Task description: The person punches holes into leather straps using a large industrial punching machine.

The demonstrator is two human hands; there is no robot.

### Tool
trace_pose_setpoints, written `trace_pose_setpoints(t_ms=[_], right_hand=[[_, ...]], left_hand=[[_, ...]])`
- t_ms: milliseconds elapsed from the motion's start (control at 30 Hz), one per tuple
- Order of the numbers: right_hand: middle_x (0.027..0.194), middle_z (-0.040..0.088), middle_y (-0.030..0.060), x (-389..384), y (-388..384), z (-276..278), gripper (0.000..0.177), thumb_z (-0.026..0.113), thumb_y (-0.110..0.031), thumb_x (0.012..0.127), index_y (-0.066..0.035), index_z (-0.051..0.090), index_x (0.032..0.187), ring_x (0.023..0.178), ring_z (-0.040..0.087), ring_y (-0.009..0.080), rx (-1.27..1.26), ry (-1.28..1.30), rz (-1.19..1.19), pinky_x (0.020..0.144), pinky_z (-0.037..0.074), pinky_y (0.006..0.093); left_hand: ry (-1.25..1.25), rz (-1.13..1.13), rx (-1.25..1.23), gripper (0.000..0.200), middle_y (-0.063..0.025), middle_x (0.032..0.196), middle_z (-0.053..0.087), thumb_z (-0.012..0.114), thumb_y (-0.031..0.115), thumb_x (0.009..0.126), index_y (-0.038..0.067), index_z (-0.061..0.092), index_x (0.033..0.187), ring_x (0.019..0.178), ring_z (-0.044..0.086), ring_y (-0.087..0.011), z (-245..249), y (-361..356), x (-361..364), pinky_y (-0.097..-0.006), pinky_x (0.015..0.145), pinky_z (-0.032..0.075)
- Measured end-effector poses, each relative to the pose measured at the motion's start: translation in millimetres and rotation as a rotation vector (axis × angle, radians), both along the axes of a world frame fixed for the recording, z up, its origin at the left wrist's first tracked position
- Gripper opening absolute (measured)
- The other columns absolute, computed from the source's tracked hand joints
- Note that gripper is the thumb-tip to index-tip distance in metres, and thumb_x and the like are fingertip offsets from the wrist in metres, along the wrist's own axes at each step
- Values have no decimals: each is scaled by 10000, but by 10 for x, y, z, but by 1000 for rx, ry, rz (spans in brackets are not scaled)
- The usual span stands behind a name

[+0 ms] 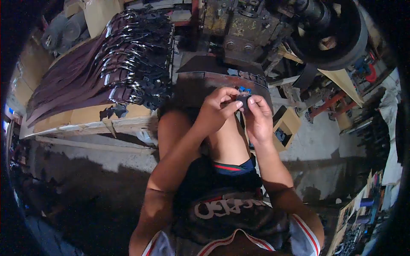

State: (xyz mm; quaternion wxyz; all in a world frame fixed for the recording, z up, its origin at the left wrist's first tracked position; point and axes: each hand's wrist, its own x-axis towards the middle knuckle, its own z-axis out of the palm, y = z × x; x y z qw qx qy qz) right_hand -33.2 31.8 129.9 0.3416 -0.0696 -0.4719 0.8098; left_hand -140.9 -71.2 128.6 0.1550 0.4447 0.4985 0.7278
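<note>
My left hand (215, 112) and my right hand (257, 117) meet in front of me above my knees, fingertips pinched together on a small dark piece (243, 100), with a bit of blue showing just above it. Both hands grip that piece between thumb and fingers. Right behind the hands, a dark brown leather belt strip (222, 79) curves across a work surface.
A large pile of brown belts with metal buckles (124, 55) lies on a bench at the left. A heavy metal machine with a big black wheel (337, 34) stands at the back right. A small cardboard box (286, 128) sits by my right knee. Concrete floor lies below.
</note>
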Motion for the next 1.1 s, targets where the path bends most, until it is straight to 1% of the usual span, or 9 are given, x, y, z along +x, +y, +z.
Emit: trace_pose_setpoints(t_ms=[100, 200, 333, 467, 567, 667, 800, 967, 1100], right_hand=[[964, 631, 37, -7, -95, -70, 111, 629, -81, 897, -19, 642, 987, 867, 557, 101, 38, -22, -11, 794, 435, 246], [952, 627, 25, 35, -13, -41, 159, 628, -69, 886, -5, 646, 1030, 861, 546, 88, 515, -155, -205, 797, 433, 240], [822, 641, 7, 164, 234, 272, 219, 628, -107, 885, -10, 672, 1077, 762, 569, 82, 672, -435, 9, 702, 452, 235], [778, 656, 21, 172, 351, 428, 189, 629, -123, 892, 7, 684, 1017, 703, 580, 75, 620, -501, 217, 656, 471, 228], [769, 663, 26, 156, 419, 463, 176, 641, -113, 882, 6, 684, 1005, 670, 591, 81, 644, -552, 311, 622, 481, 227], [766, 667, 32, 140, 497, 462, 162, 645, -98, 872, 4, 683, 993, 654, 602, 90, 635, -580, 415, 610, 486, 233], [769, 675, 43, 109, 537, 403, 123, 635, -83, 868, 0, 681, 946, 650, 612, 98, 628, -605, 521, 602, 489, 232], [777, 677, 45, 101, 518, 336, 100, 598, -69, 876, -6, 669, 904, 655, 613, 97, 634, -530, 554, 604, 487, 228], [770, 672, 42, 127, 448, 342, 86, 592, -59, 866, -13, 662, 887, 664, 614, 101, 659, -551, 494, 618, 492, 234]], left_hand=[[-66, -45, -47, 143, -60, 850, 629, 575, 35, 887, -13, 590, 1021, 720, 607, -117, -42, -19, 8, -264, 641, 502], [-65, -77, -137, 141, -55, 860, 620, 562, 27, 906, -8, 582, 1041, 720, 601, -113, 15, -106, 3, -250, 621, 492], [83, -100, -219, 110, -55, 840, 610, 580, 31, 894, -23, 616, 983, 726, 603, -112, 59, -168, -44, -247, 623, 497], [97, -110, -211, 144, -63, 839, 620, 611, 26, 866, -28, 633, 998, 740, 603, -107, 7, -159, -71, -251, 644, 506], [-50, -184, -282, 177, -70, 868, 635, 629, 23, 849, -28, 635, 1018, 784, 612, -108, 22, -176, -60, -247, 676, 509], [-60, -185, -243, 177, -81, 854, 656, 662, 25, 815, -42, 659, 979, 751, 609, -118, -73, -139, -88, -262, 678, 499], [136, -149, -160, 206, -103, 903, 672, 672, 44, 817, -39, 667, 1005, 785, 625, -142, -121, -109, -144, -279, 705, 512], [108, -166, -147, 207, -114, 906, 662, 669, 46, 829, -48, 662, 1014, 767, 626, -145, -78, -121, -153, -281, 684, 520], [-48, -264, -154, 191, -102, 890, 646, 644, 34, 853, -48, 655, 1025, 729, 617, -129, -26, -148, -137, -260, 636, 513]])
